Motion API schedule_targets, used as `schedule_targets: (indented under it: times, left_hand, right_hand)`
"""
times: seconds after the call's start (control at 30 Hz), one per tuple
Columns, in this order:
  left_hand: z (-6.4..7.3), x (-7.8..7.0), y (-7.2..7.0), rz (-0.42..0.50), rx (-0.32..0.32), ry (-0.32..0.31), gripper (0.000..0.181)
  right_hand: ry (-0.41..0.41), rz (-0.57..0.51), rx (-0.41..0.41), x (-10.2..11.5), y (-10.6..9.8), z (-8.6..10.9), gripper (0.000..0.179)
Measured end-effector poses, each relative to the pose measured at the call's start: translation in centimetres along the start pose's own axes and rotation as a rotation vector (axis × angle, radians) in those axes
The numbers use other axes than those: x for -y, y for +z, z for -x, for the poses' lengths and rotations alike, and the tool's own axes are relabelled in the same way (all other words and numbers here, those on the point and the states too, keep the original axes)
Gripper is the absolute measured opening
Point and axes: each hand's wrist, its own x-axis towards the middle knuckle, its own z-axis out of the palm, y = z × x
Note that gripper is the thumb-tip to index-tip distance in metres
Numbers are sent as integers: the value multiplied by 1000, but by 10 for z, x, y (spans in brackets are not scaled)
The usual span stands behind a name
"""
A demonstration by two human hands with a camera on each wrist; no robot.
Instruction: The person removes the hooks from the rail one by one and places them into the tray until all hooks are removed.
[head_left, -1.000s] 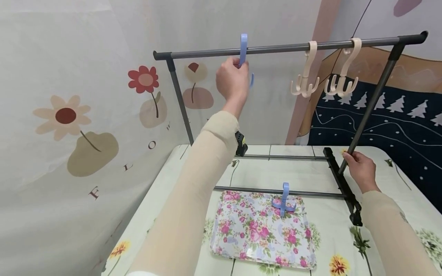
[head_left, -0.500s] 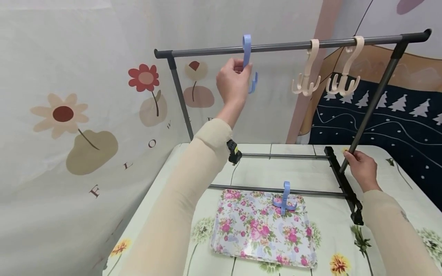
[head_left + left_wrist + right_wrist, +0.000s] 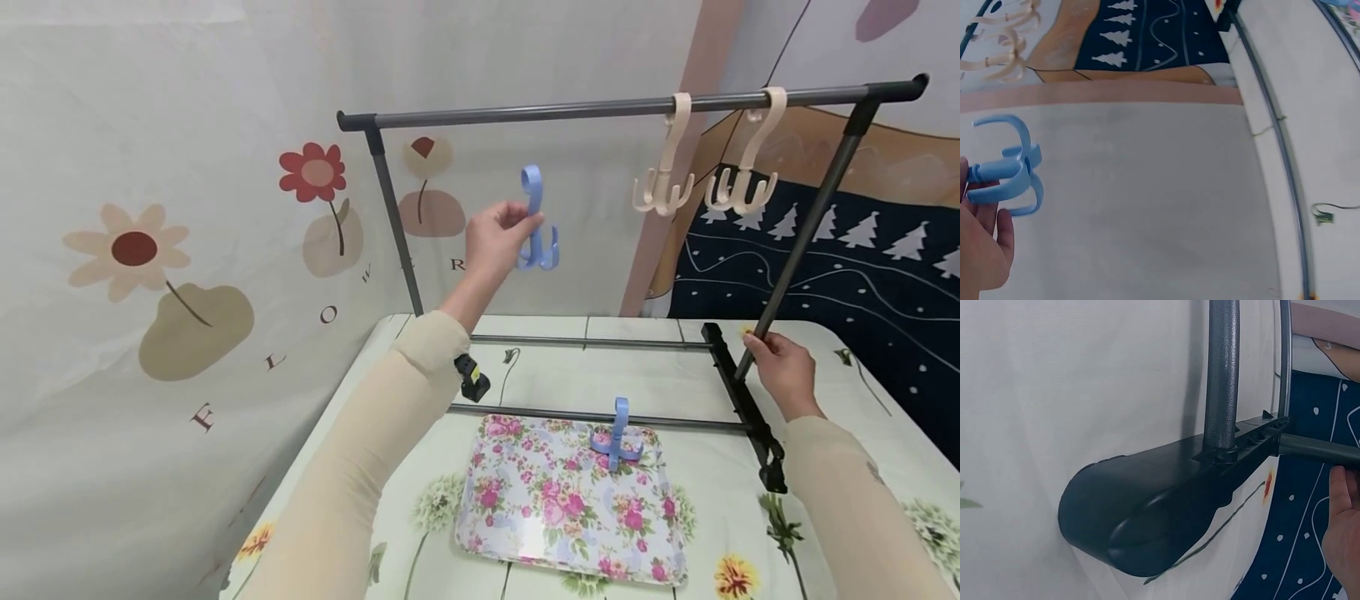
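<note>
My left hand [image 3: 495,242] pinches a blue multi-prong hanging hook [image 3: 534,200] by its stem, below the rack's top rail [image 3: 510,115] and apart from it. In the left wrist view the prongs of this blue hook [image 3: 1013,172] spread beyond the fingers. Low on the rack's right upright [image 3: 798,229], my right hand [image 3: 783,371] grips the pole near the black foot [image 3: 742,404]. The right wrist view shows part of the right hand [image 3: 1344,531] at its edge, beside the pole [image 3: 1316,449].
Two cream hooks [image 3: 663,171] [image 3: 746,167] hang on the rail's right part. A second blue hook [image 3: 617,442] lies on a stack of floral trays [image 3: 562,508]. Lower crossbars [image 3: 585,342] run behind the trays. A printed curtain [image 3: 187,83] stands behind the table.
The blue hook in my left hand has come off the top rail and moved down below it. My right hand stays on the upright.
</note>
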Motion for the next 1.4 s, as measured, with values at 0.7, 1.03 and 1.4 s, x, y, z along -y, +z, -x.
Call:
schedule_targets:
  times: [0.7,1.03,1.4]
  left_hand:
    - [61,89,-25,-1,324,-127,14]
    - [83,111,-25,-7,362,-173,14]
    - [102,132,-22,29,399,-223,12]
  right_hand:
    - [24,-15,1,-1,2,2,59]
    - [12,-11,-15,-1,3,2,56]
    - [36,-35,-38,-5,5,-1,56]
